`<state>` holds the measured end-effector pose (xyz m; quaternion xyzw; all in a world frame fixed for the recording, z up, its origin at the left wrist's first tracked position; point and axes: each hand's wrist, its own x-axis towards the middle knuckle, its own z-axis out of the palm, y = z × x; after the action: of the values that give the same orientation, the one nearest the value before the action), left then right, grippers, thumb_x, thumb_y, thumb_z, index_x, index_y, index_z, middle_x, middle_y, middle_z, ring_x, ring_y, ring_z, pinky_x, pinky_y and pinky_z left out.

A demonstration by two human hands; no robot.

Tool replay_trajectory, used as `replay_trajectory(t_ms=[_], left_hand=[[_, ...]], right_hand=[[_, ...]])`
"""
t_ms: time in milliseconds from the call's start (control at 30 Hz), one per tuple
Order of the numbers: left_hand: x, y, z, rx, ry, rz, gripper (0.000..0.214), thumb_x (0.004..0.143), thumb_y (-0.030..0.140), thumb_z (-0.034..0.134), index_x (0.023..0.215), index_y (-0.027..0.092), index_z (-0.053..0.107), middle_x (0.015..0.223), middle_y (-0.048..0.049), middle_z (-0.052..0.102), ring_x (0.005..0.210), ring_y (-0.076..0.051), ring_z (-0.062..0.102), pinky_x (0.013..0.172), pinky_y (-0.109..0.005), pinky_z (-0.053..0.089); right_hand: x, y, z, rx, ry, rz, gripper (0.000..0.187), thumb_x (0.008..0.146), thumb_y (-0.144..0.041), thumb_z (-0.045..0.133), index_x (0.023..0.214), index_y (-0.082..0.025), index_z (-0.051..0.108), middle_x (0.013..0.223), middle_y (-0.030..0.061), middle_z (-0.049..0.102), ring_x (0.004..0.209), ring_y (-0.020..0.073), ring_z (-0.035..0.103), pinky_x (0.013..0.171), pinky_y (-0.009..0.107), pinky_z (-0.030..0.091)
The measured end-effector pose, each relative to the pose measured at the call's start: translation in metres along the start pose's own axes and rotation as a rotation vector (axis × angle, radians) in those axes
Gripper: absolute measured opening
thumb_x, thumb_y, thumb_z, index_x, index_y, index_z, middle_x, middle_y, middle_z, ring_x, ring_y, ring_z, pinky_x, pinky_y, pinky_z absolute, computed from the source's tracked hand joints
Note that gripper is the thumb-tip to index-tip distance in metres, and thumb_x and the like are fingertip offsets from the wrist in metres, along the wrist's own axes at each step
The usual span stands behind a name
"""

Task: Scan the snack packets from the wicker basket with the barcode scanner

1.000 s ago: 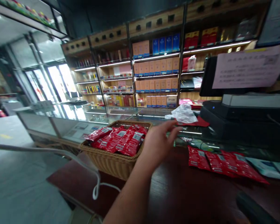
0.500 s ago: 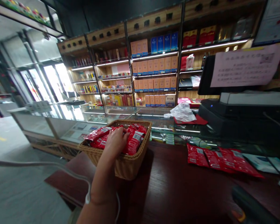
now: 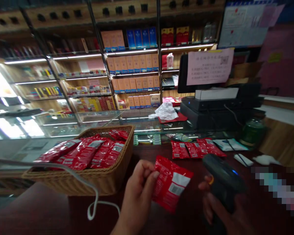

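Left fingers [image 3: 147,168]: pinching a red sachet [image 3: 172,182] by its edge.
Right fingers [image 3: 205,200]: closed round a barcode scanner [image 3: 222,173].
Risk: the white cable [image 3: 93,212] snagging the wicker basket [image 3: 105,181].

Retail shop, lit wooden shelves [image 3: 132,74] of boxed goods, glass display counter [image 3: 93,119], point-of-sale terminal [image 3: 201,104], handheld barcode scanner [image 3: 222,173], red packets [image 3: 80,156] in wicker basket [image 3: 105,181]

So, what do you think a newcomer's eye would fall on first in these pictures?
A red packet in the left hand comes first, held beside a black barcode scanner in the right hand. Left of them, a wicker basket brims with more red packets, below lit shelves of cartons.
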<state>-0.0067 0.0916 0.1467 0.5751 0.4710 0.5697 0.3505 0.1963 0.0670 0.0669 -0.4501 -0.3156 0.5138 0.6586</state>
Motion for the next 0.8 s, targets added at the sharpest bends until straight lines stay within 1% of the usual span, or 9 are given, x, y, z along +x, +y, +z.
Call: replay_trajectory(t_ms=[100, 200, 267, 333, 433, 533, 600, 700, 800], left_hand=[[-0.012, -0.026, 0.026, -0.220, -0.152, -0.189, 0.033, 0.080, 0.049, 0.070, 0.075, 0.022, 0.052, 0.061, 0.0049, 0.052, 0.051, -0.010, 0.043, 0.047, -0.018, 0.037], [-0.020, -0.039, 0.036, -0.360, -0.238, -0.303, 0.035, 0.077, 0.051, 0.074, 0.083, 0.022, 0.055, 0.070, 0.0024, 0.062, 0.058, -0.011, 0.051, 0.055, -0.020, 0.044], [-0.022, -0.041, 0.036, -0.385, -0.332, -0.351, 0.035, 0.077, 0.050, 0.076, 0.092, 0.022, 0.061, 0.080, -0.0002, 0.067, 0.065, -0.014, 0.058, 0.061, -0.023, 0.049], [-0.022, -0.042, 0.034, -0.340, -0.396, -0.358, 0.032, 0.078, 0.049, 0.074, 0.091, 0.021, 0.068, 0.080, -0.0013, 0.067, 0.068, -0.015, 0.058, 0.063, -0.023, 0.049], [-0.021, -0.047, 0.031, -0.289, -0.372, -0.327, 0.032, 0.080, 0.050, 0.072, 0.074, 0.018, 0.073, 0.072, -0.0015, 0.066, 0.065, -0.014, 0.056, 0.061, -0.021, 0.046], [-0.022, -0.054, 0.028, -0.368, -0.456, -0.398, 0.031, 0.075, 0.048, 0.078, 0.086, 0.019, 0.076, 0.080, -0.0033, 0.072, 0.071, -0.017, 0.062, 0.068, -0.024, 0.051], [-0.023, -0.060, 0.025, -0.388, -0.521, -0.482, 0.034, 0.071, 0.048, 0.082, 0.089, 0.019, 0.077, 0.079, -0.0040, 0.074, 0.067, -0.016, 0.064, 0.062, -0.024, 0.052], [-0.023, -0.065, 0.022, -0.377, -0.517, -0.550, 0.038, 0.067, 0.051, 0.084, 0.082, 0.017, 0.077, 0.071, -0.0038, 0.073, 0.056, -0.013, 0.062, 0.050, -0.020, 0.049], [-0.021, -0.064, 0.021, -0.410, -0.522, -0.596, 0.042, 0.062, 0.048, 0.088, 0.088, 0.016, 0.078, 0.073, -0.0054, 0.076, 0.061, -0.016, 0.068, 0.054, -0.022, 0.052]], right_hand=[[-0.001, -0.014, 0.012, -0.148, 0.045, -0.109, 0.048, 0.066, -0.050, 0.088, 0.102, -0.023, 0.069, 0.076, 0.0009, 0.068, 0.051, 0.0159, 0.052, 0.051, 0.031, 0.046], [-0.001, -0.017, 0.015, -0.113, 0.071, -0.051, 0.059, 0.065, -0.048, 0.090, 0.111, -0.021, 0.066, 0.089, 0.0009, 0.071, 0.053, 0.0125, 0.054, 0.049, 0.026, 0.047], [-0.002, -0.016, 0.014, -0.085, 0.075, -0.004, 0.062, 0.063, -0.048, 0.091, 0.112, -0.020, 0.065, 0.089, 0.0003, 0.071, 0.056, 0.0125, 0.056, 0.048, 0.023, 0.048], [-0.004, -0.015, 0.013, -0.075, 0.093, 0.001, 0.059, 0.064, -0.049, 0.091, 0.110, -0.020, 0.066, 0.093, 0.0004, 0.070, 0.059, 0.0123, 0.057, 0.050, 0.023, 0.050], [-0.006, -0.015, 0.014, -0.042, 0.133, -0.047, 0.052, 0.067, -0.047, 0.089, 0.106, -0.022, 0.068, 0.091, -0.0012, 0.069, 0.056, 0.0104, 0.053, 0.050, 0.021, 0.050], [-0.004, -0.016, 0.015, 0.027, 0.119, -0.071, 0.048, 0.069, -0.045, 0.089, 0.105, -0.022, 0.067, 0.086, -0.0017, 0.068, 0.055, 0.0105, 0.053, 0.050, 0.021, 0.049], [0.000, -0.017, 0.013, 0.068, 0.105, -0.070, 0.047, 0.070, -0.042, 0.089, 0.105, -0.022, 0.066, 0.085, -0.0025, 0.067, 0.055, 0.0094, 0.052, 0.049, 0.020, 0.048], [0.005, -0.016, 0.010, 0.116, 0.091, -0.056, 0.048, 0.070, -0.037, 0.091, 0.107, -0.022, 0.065, 0.084, -0.0040, 0.067, 0.051, 0.0067, 0.050, 0.047, 0.017, 0.046], [0.010, -0.016, 0.009, 0.143, 0.148, -0.055, 0.055, 0.067, -0.037, 0.093, 0.110, -0.021, 0.063, 0.083, -0.0039, 0.068, 0.051, 0.0067, 0.049, 0.046, 0.017, 0.045]])
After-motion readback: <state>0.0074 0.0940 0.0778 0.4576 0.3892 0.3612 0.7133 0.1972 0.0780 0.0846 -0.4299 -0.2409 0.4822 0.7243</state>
